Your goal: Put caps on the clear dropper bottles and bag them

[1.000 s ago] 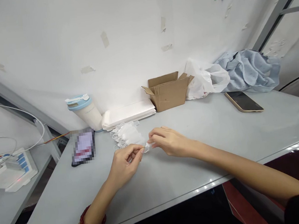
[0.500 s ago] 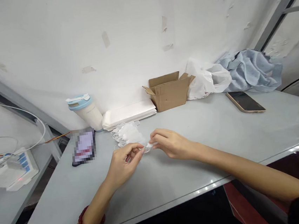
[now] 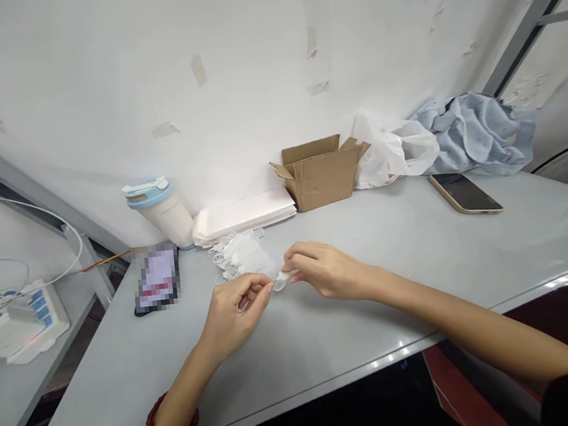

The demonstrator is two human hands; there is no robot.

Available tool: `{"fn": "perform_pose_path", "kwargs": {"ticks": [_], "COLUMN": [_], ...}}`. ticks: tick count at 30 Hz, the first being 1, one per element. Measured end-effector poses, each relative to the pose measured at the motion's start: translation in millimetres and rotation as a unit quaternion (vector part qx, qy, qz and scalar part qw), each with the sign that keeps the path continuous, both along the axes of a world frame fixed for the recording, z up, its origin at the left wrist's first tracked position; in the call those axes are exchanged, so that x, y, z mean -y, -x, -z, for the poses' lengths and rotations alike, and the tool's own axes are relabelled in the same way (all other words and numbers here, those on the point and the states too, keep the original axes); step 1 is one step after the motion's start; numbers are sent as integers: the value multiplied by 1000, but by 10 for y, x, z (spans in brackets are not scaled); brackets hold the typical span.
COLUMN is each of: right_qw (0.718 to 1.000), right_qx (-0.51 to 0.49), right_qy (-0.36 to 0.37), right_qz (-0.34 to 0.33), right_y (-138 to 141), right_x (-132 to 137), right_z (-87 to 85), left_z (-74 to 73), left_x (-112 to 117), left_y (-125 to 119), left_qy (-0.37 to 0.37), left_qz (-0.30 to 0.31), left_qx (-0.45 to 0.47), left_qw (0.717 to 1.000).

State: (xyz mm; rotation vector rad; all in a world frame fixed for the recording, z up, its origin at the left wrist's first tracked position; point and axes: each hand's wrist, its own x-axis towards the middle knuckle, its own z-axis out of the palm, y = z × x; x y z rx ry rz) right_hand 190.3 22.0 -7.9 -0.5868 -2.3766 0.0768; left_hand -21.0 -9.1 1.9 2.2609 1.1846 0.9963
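Observation:
Over the grey table, my left hand (image 3: pixel 240 307) pinches something very thin between thumb and forefinger; it looks like the end of a fine white cord. My right hand (image 3: pixel 322 269) grips a small white piece with a thin cord loop (image 3: pixel 281 280) between its fingertips. Both hands nearly meet, and the fingers hide part of the piece. Just behind them lies a pile of similar white pieces with thin looped cords (image 3: pixel 242 252). Their exact kind is too small to make out.
A stack of white envelopes or sleeves (image 3: pixel 244 215) lies behind the pile, beside an open cardboard box (image 3: pixel 323 179). A tumbler (image 3: pixel 163 214) and a blurred phone-like object (image 3: pixel 157 279) are left. A white plastic bag (image 3: pixel 389 152), cloth (image 3: pixel 477 134) and phone (image 3: pixel 465 193) are right.
The view has shifted slightly. Both hands keep nearly the same place and hold, with the small white piece still between them.

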Motion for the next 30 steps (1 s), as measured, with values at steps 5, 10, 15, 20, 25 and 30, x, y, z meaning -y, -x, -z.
{"fn": "perform_pose_path", "kwargs": {"ticks": [5, 10, 15, 20, 25, 30], "right_qw": [1000, 1000, 999, 998, 999, 999], "right_qx": [-2, -13, -34, -29, -23, -20], "right_qy": [-1, -1, 7, 16, 8, 2], "right_qz": [4, 2, 18, 44, 44, 43], "right_y": [7, 7, -28, -66, -62, -61], "right_x": [5, 7, -27, -53, -49, -51], "right_z": [8, 12, -6, -31, -37, -32], "left_z": [7, 3, -34, -78, -45, -37], "left_x": [-13, -42, -104, -219, -349, -406], "left_y": [10, 33, 144, 303, 386, 380], "left_qy": [7, 17, 21, 39, 102, 155], "left_qz": [-7, -16, -87, -191, -237, -239], "left_qx": [5, 10, 40, 119, 199, 236], "left_qw": [1000, 1000, 995, 974, 946, 929]}}
